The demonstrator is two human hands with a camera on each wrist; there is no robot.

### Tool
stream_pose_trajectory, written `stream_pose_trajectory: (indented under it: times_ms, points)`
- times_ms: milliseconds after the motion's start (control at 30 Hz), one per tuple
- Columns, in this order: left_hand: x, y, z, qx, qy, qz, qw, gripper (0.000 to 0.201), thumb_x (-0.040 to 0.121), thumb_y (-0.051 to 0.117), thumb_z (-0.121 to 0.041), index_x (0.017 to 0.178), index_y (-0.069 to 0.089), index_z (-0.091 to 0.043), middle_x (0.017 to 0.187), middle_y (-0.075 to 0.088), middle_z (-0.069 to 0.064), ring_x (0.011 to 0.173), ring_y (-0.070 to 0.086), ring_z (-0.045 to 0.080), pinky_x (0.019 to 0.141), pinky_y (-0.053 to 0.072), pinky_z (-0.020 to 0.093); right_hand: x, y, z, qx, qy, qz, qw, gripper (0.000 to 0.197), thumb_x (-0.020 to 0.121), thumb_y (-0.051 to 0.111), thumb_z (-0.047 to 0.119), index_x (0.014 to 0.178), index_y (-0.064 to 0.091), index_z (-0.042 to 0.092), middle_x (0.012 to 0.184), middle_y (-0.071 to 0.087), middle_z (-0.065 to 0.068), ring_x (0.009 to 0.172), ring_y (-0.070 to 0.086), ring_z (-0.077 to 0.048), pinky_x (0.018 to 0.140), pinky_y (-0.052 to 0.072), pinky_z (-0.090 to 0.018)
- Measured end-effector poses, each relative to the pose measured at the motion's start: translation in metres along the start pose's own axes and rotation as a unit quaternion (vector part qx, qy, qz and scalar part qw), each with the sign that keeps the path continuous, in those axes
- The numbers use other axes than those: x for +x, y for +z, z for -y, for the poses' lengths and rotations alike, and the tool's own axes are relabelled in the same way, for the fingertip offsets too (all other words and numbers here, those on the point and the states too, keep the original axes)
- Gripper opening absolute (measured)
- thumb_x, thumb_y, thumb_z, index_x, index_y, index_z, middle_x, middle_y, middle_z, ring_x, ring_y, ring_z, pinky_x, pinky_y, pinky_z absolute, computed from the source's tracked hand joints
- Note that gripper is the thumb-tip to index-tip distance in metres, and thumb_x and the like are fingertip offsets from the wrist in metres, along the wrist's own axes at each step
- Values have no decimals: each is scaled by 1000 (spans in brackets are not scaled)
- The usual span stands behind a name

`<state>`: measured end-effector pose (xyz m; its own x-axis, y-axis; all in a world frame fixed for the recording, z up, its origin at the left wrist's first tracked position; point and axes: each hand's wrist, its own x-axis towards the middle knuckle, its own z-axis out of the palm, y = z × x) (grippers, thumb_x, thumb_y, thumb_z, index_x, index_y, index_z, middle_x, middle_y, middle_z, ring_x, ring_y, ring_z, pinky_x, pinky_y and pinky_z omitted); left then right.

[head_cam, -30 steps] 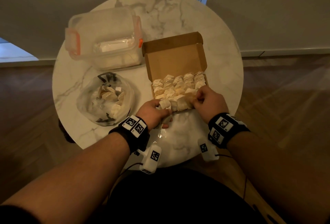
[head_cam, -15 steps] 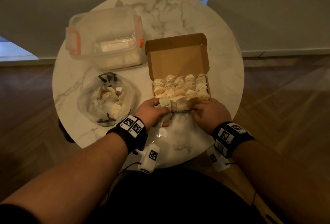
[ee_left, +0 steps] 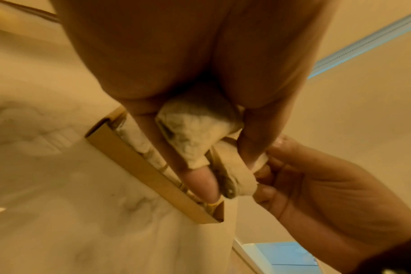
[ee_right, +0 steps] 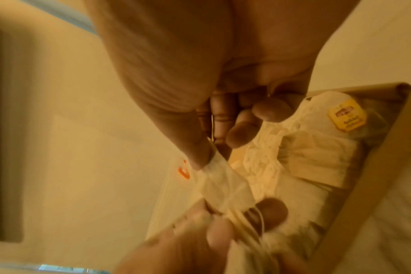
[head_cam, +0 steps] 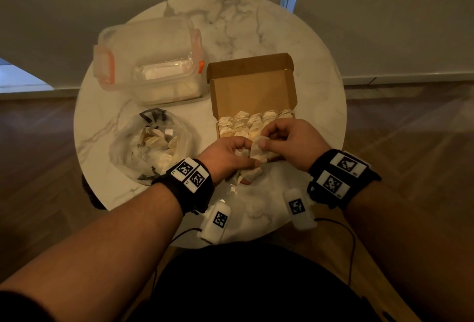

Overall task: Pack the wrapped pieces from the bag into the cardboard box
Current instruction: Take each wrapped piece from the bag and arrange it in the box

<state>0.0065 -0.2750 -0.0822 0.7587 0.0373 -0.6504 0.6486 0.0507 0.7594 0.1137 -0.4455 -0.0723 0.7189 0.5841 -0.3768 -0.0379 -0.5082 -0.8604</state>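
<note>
**Passing a wrapped piece across to go in the box**

From the head camera: the left hand (head_cam: 225, 153) is curled round a small bunch of wrapped pieces (head_cam: 250, 171) just in front of the cardboard box (head_cam: 252, 91). The right hand (head_cam: 289, 142) pinches one wrapped piece (head_cam: 257, 148) at its top edge. The two hands are close together, touching the same bundle. The box sits open on the round table (head_cam: 295, 47) with rows of pieces already inside. The bag (head_cam: 151, 147) lies to the left and has more pieces in it. A clear tub (head_cam: 151, 60) stands behind the bag.

From the left wrist camera: the left hand's fingers (ee_left: 197, 183) wrap round one piece (ee_left: 197, 129), right above the near edge of the box (ee_left: 139, 166). The right hand (ee_left: 317, 185) pinches the next piece beside it.

From the right wrist camera: the right thumb (ee_right: 197, 148) and a finger nip the corner of a piece (ee_right: 223, 183). Thin strings hang from it. Packed pieces lie in the box (ee_right: 373, 166) below.

I think the step is pulling one piece free. Next it should go into a gap in the near row, gently, so the strings do not tangle.
</note>
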Motion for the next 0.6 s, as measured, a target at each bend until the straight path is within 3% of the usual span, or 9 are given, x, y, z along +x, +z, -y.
stream_pose_trajectory:
  times_ms: [100, 200, 333, 400, 500, 600]
  points:
    - [1, -7, 13, -10, -20, -41, 999, 24, 80, 84, -9, 101, 73, -5, 109, 71, 29, 78, 69, 32, 71, 62, 48, -2, -8, -7, 2, 1, -39, 999, 10, 82, 84, 26, 87, 75, 23, 81, 74, 4, 78, 70, -12, 74, 60, -31]
    - [-2, -17, 27, -84, -54, -90, 991, 14, 86, 77, 0, 97, 69, 2, 102, 68, 35, 73, 68, 35, 57, 60, 38, -5, -8, -20, -83, 2, -55, 995, 8, 84, 82, 31, 87, 75, 27, 83, 72, 10, 76, 66, -5, 71, 54, -24]
    - [-7, -24, 29, -146, -70, -107, 981, 21, 88, 72, 4, 107, 65, 7, 100, 66, 34, 77, 68, 35, 55, 60, 36, 2, 7, -33, -137, 1, -68, 988, 7, 85, 79, 34, 91, 75, 30, 81, 69, 14, 72, 61, -2, 68, 49, -22]
    - [-10, -26, 29, -162, -67, -106, 979, 23, 87, 70, 9, 109, 64, 5, 100, 65, 30, 80, 65, 36, 57, 60, 37, 9, 15, -36, -178, -23, -71, 981, 8, 86, 77, 36, 93, 75, 32, 88, 70, 16, 76, 58, 0, 70, 45, -21]
    - [-10, -29, 31, -138, -79, -110, 981, 28, 84, 67, 15, 109, 66, 2, 111, 67, 28, 79, 70, 33, 55, 61, 36, 19, 25, -43, -273, -75, -50, 958, 11, 87, 75, 36, 97, 77, 33, 105, 64, 11, 102, 54, -14, 87, 46, -30]
    - [-9, -32, 32, -93, -86, -110, 986, 33, 83, 65, 17, 108, 67, -4, 115, 67, 25, 71, 71, 26, 46, 53, 24, 24, 28, -47, -343, -70, -40, 936, 17, 89, 72, 41, 104, 77, 34, 107, 57, 6, 108, 49, -21, 90, 48, -37]
